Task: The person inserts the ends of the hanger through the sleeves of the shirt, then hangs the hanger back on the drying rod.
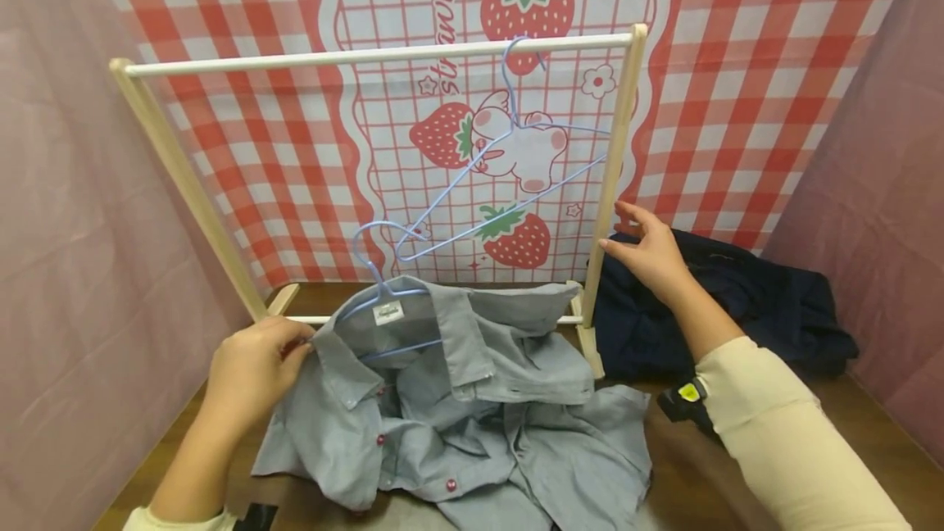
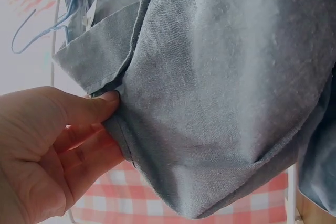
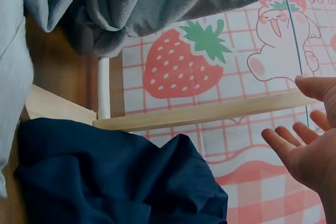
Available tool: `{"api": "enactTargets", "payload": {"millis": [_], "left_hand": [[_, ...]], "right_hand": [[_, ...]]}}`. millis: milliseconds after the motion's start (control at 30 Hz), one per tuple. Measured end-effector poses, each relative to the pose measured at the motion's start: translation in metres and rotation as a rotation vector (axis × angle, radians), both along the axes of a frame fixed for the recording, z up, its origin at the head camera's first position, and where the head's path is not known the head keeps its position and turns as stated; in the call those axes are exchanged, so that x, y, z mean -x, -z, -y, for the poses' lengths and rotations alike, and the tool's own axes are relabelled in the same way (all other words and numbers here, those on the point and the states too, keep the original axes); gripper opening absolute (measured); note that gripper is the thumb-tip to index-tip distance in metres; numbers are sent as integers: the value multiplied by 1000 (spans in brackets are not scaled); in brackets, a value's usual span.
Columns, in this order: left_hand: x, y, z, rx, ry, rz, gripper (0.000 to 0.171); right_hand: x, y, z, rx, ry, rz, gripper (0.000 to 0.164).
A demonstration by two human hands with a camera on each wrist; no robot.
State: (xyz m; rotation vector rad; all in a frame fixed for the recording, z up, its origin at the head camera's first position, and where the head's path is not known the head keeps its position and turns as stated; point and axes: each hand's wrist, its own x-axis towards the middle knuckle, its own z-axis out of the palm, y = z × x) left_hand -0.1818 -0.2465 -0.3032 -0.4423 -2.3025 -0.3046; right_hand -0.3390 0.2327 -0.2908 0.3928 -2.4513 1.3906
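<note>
A grey shirt (image 1: 442, 424) with red buttons hangs in front of the rack, a blue hanger (image 1: 379, 269) inside its collar. My left hand (image 1: 254, 363) pinches the shirt near the collar and shoulder; in the left wrist view the thumb (image 2: 107, 103) presses the cloth against the fingers behind it. Beside the rack's right post (image 1: 615, 179), my right hand (image 1: 649, 256) is held with fingers spread and nothing in them. A second blue hanger (image 1: 460, 179), bare, hangs by its hook from the rack's white rail (image 1: 369, 56).
Dark navy cloth (image 1: 752, 310) lies heaped on the brown table (image 1: 686, 457) right of the rack. Behind the rack is a checked strawberry backdrop (image 1: 243, 129). Pink curtains (image 1: 59, 211) close off both sides. The rack's wooden feet (image 1: 283, 300) rest on the table.
</note>
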Motion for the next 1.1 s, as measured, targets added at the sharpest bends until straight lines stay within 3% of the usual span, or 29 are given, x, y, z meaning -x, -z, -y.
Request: {"api": "enactTargets", "payload": {"millis": [400,700,933,1100], "left_hand": [[4,5,14,-25,-52,134,21],[8,7,27,-11,-90,266,16],[17,11,34,-4,-103,280,14],[24,11,36,-18,-158,274,11]], "right_hand": [[11,-2,9,-5,-17,-6,68],[18,-4,10,-71,11,-27,48],[21,-1,8,-103,-26,-70,47],[21,2,6,-126,-20,-98,48]]}}
